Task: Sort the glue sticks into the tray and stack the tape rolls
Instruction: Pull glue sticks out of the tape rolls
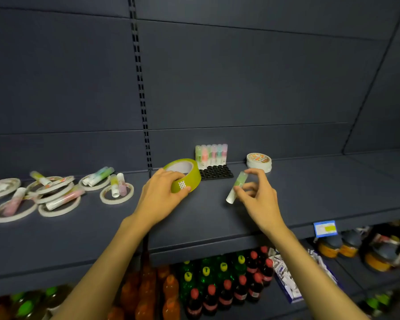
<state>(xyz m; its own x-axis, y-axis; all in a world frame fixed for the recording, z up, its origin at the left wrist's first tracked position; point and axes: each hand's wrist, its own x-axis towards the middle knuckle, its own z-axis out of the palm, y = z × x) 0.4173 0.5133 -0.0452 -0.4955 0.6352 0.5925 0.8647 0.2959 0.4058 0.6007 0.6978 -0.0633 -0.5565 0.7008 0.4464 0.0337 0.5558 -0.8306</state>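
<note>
A: Two things in hand at once. Our left hand (162, 192) grips the green tape (185, 175), tilted on its edge on the shelf (310, 188), and our right hand (256, 195) pinches a glue stick (236, 187) at its lower half, slanted and, as far as we can tell, clear of the shelf.

B: And where does each one go?

A: The tray (216, 172) sits against the back wall just beyond the tape, with a row of sticks (211, 155) upright along its rear edge and the front holes bare. A stack of rolls (259, 161) stands to its right. Off to our left, more sticks lie across flat white rolls (56, 192).

B: What worries us?

A: The pinch is light, only fingertips on a smooth tube, so we judge it could slip or swing as we reach. The holes look snug; coming in slanted, the stick may catch a rim and tip over.

B: Could it hit the others?

A: Likely. The standing row is packed close, so a nudge from our knuckles could topple several.

B: And the tape?

A: It rests on a curved edge beside the tray. If our left hand lets go carelessly, we think it may roll into the tray or off the shelf's front
</note>
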